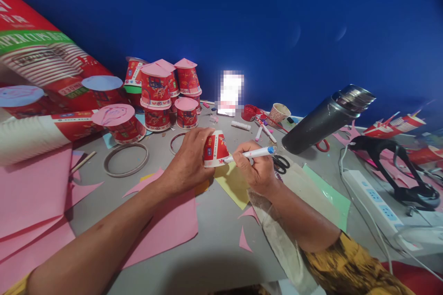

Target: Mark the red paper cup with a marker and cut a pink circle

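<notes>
My left hand point(189, 160) is closed around an upside-down red and white paper cup point(215, 148), pressing it onto a yellow paper sheet point(235, 183). My right hand point(258, 169) grips a white marker with a blue cap point(254, 153); its tip touches the cup's rim at the paper. Black scissors point(281, 162) lie just right of my right hand.
Stacked red cups with pink paper lids point(162, 90) stand at the back. Pink paper sheets point(32, 189), tape rings point(126, 160), sleeves of cups point(38, 131), a dark thermos point(325, 120), a power strip point(375, 200), loose markers point(263, 131) and a bright phone screen point(231, 93) surround the work spot.
</notes>
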Demonstrator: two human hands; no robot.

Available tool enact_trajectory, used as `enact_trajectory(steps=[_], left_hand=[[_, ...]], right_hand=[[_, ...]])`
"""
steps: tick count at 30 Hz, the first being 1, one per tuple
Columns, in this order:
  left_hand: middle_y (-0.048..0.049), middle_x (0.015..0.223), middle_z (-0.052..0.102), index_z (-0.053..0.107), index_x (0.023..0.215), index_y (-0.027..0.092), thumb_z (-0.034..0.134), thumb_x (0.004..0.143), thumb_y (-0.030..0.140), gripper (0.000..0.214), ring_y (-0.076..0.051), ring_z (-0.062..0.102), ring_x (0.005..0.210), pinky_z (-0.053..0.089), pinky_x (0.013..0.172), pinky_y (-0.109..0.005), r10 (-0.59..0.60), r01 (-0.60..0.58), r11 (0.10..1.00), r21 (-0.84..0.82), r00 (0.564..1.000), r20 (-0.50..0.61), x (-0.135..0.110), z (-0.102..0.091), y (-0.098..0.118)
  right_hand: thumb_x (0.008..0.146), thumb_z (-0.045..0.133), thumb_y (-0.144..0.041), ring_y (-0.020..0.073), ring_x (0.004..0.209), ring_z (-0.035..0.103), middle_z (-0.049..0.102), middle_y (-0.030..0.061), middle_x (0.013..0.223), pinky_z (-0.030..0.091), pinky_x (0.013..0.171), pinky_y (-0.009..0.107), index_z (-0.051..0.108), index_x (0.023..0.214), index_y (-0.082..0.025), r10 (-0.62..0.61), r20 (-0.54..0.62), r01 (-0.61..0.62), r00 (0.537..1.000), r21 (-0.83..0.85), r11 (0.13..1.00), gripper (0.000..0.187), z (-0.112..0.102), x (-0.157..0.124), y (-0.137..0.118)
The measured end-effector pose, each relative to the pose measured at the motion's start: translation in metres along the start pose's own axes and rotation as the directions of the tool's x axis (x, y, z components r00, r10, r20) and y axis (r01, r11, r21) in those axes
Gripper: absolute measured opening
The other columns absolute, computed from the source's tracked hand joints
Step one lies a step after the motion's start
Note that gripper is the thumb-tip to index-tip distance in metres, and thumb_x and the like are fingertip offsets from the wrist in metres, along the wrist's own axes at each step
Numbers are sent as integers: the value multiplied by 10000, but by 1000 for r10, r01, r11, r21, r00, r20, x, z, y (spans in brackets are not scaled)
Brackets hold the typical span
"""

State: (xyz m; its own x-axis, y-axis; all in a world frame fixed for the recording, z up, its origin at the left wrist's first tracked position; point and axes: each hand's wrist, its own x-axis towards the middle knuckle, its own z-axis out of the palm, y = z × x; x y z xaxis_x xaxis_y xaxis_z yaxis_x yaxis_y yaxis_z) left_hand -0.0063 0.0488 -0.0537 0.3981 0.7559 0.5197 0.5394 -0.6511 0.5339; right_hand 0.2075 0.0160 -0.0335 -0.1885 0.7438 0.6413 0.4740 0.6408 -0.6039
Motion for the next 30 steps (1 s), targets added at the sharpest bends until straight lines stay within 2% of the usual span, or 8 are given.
enact_trajectory(steps=[6, 13, 20, 30], left_hand=[[-126, 1375, 604, 463, 1429, 256, 758, 809, 168, 691, -349, 593, 1298, 512, 1117, -552, -4, 4, 1000, -11, 1000, 3, 0, 0, 0], [-132, 1387, 594, 465, 1428, 252, 742, 797, 167, 695, -351, 586, 1310, 510, 1123, -552, -12, 12, 1000, -13, 1000, 14, 0, -1, -1], [-146, 1399, 584, 451, 1437, 239, 782, 797, 192, 722, -365, 588, 1308, 500, 1134, -569, -10, 10, 1000, 16, 1000, 2, -1, 2, -4], [-127, 1392, 608, 460, 1420, 242, 770, 799, 150, 700, -345, 592, 1303, 513, 1121, -541, 22, -22, 1000, 8, 1000, -7, 0, 1, -2]], right_hand=[[1008, 601, -292, 137, 575, 596, 674, -20, 708, 482, 577, 255, 630, 832, -238, 7, 17, -7, 1000, -19, 1000, 186, 0, 0, 1], [1006, 603, -261, 133, 601, 608, 663, -22, 715, 490, 603, 247, 623, 825, -230, -19, -20, 19, 1000, 9, 1000, 185, 1, 1, 0], [1000, 599, -290, 131, 580, 580, 674, -17, 705, 473, 580, 251, 634, 810, -230, 16, 16, -16, 1000, -11, 1000, 202, 2, 0, -1], [1001, 593, -293, 127, 567, 573, 658, -21, 695, 472, 570, 248, 621, 805, -232, 2, 1, -2, 1000, -16, 1000, 208, 1, 1, -2]])
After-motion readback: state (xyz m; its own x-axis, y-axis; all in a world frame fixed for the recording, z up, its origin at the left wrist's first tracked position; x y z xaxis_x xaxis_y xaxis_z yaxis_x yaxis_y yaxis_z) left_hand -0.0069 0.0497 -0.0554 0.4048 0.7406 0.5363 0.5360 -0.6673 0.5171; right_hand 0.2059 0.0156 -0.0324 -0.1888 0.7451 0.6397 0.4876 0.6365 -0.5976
